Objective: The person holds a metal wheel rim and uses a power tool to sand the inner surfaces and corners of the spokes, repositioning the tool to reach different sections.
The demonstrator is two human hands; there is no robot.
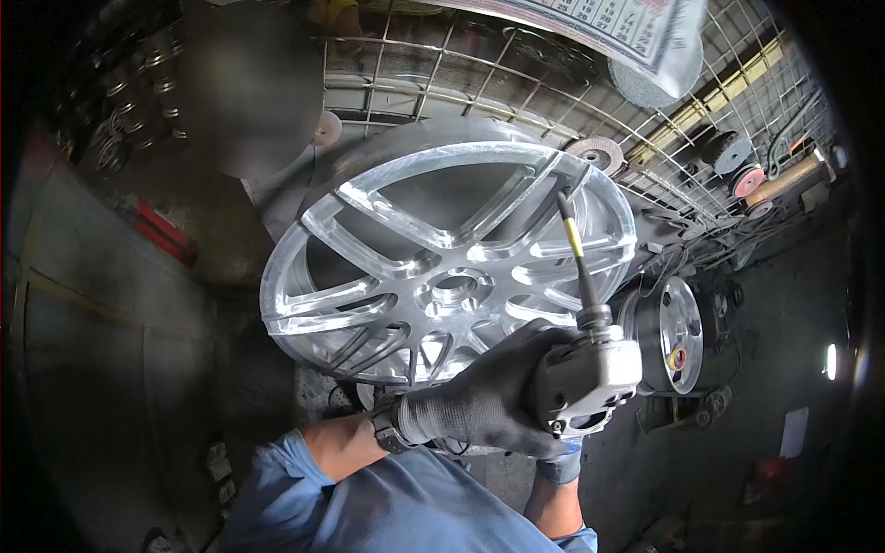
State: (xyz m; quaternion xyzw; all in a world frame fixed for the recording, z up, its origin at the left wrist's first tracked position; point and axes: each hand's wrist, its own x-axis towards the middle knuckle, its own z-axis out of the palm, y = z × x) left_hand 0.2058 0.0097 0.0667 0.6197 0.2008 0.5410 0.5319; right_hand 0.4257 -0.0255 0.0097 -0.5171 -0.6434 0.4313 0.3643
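Note:
My left hand (498, 396), in a grey-black work glove, is closed around the head of a power grinder (595, 373). A long shaft with a yellow band (573, 237) runs up from the grinder. Its dark tip overlaps the upper right window of a bare metal alloy wheel (452, 244), close to a spoke and the rim. My right hand (559, 465) is at the grinder's rear end; mostly its gloved cuff shows, and the fingers are hidden behind the tool. The wheel lies tilted, face towards me, with bright spokes around an open centre hole.
A wire mesh (516, 74) rises behind the wheel, with a calendar sheet (599, 32) and abrasive discs (595, 155) hanging at it. A second wheel (678, 336) stands at the right, with a tape roll (678, 358) on it. Cables (728, 241) run along the right side.

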